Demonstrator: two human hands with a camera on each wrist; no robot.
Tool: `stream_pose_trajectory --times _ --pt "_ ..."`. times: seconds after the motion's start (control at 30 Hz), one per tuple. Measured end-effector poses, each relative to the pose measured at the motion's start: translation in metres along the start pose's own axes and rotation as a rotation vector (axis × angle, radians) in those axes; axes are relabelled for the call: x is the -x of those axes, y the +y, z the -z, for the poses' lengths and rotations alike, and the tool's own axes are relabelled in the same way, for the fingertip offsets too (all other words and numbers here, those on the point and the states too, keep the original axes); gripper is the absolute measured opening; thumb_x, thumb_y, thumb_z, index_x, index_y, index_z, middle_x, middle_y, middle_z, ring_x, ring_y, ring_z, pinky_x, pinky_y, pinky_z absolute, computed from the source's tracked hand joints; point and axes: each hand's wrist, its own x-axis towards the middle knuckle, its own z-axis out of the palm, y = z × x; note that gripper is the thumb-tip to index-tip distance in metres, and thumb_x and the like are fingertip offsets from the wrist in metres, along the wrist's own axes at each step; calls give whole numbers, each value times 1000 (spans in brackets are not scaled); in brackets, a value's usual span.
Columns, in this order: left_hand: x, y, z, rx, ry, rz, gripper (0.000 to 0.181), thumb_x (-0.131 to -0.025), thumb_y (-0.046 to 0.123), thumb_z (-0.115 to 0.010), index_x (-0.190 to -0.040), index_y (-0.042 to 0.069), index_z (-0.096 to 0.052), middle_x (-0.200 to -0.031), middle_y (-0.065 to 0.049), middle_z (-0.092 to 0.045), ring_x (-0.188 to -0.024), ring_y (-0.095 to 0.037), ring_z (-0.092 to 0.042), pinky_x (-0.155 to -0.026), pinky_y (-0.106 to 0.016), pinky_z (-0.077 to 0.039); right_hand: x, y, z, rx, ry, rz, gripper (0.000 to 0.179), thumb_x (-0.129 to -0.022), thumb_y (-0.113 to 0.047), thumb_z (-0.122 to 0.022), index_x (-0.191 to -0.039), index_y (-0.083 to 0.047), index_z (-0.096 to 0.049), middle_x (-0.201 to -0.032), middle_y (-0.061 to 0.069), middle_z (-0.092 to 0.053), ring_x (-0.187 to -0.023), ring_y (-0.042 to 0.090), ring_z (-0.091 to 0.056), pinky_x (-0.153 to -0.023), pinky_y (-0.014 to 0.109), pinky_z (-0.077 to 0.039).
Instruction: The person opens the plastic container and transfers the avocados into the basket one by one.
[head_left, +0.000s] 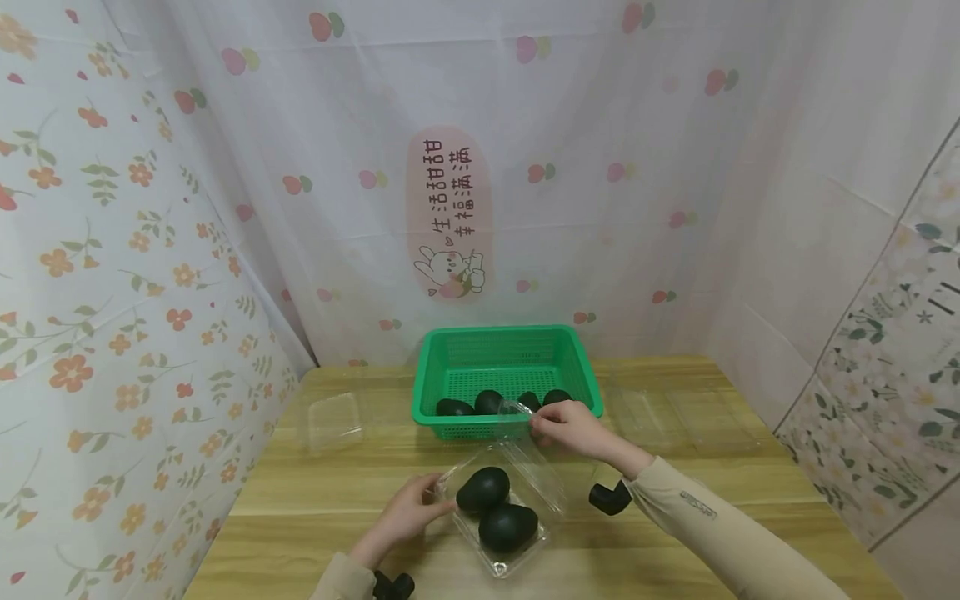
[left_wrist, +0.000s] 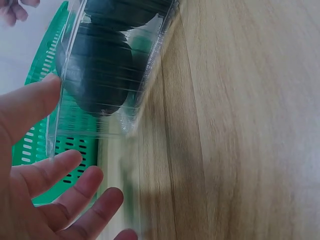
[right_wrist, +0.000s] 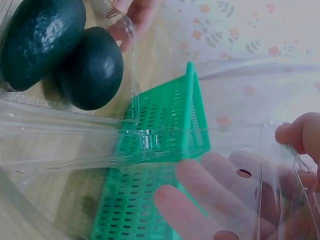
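Clear box (head_left: 499, 569) lies against the loose-fingered left hand (head_left: 408, 510); right hand (head_left: 573, 427) pinches its lid (head_left: 536, 475).

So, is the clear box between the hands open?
Open: the right hand holds its lid away from the two dark fruits inside.

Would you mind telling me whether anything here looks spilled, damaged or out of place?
Nothing stands out. Two avocados sit in the near box, its lid pinched by the right hand, and the other avocados are inside the basket. The box sits angled to the basket, but I see no spill or damage.
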Motion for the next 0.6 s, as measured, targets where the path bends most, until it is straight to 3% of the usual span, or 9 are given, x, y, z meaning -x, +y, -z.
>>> stream_pose_trajectory --times 0.3,0.6 --pt "-5 -2 2 -16 16 26 55 -88 30 -71 -125 -8 -57 -106 -14 -63 -97 -34 -60 -84 -53 -50 16 13 2 -186 42 -85 35 -101 -23 -52 -113 8 -64 -102 19 -66 -86 31 -67 -61 37 -59" --pt "-12 -3 3 -51 18 30 51 -90 30 -69 -124 -7 -58 -102 -12 -65 -94 -32 -61 -81 -49 -51 31 26 -2 -242 144 -134 39 -101 -29 -53 -114 6 -65 -102 21 -66 -80 33 -63 -57 37 -58"
